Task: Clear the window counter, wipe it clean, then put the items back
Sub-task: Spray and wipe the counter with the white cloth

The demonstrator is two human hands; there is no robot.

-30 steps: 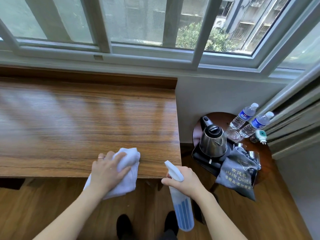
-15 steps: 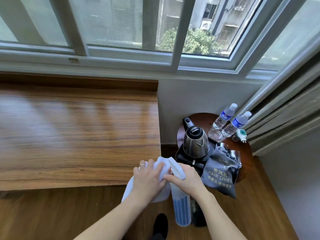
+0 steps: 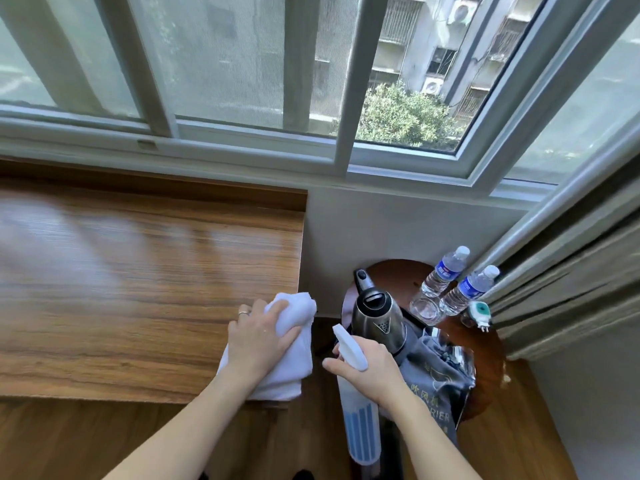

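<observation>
The wooden window counter [image 3: 138, 289] fills the left half of the view, bare and glossy. My left hand [image 3: 258, 337] grips a white cloth [image 3: 287, 362] pressed on the counter's front right corner. My right hand [image 3: 367, 365] holds a white and blue spray bottle [image 3: 358, 427] just right of the counter, nozzle up, body hanging down. On a low round side table [image 3: 485, 344] to the right stand a steel kettle [image 3: 377, 317], two water bottles [image 3: 445, 271], a glass [image 3: 426, 311] and a grey hair-dryer bag [image 3: 433, 382].
A sliding window [image 3: 311, 81] runs along the back above a white sill. A grey curtain [image 3: 571, 278] hangs at the right beside the round table. A small white and green plug-in device [image 3: 479, 311] lies on the table's far edge. Wooden floor [image 3: 86, 441] lies below the counter.
My left hand has carried the cloth along the counter's front edge to its right end. The view has swung right. The spray bottle stays in my right hand.
</observation>
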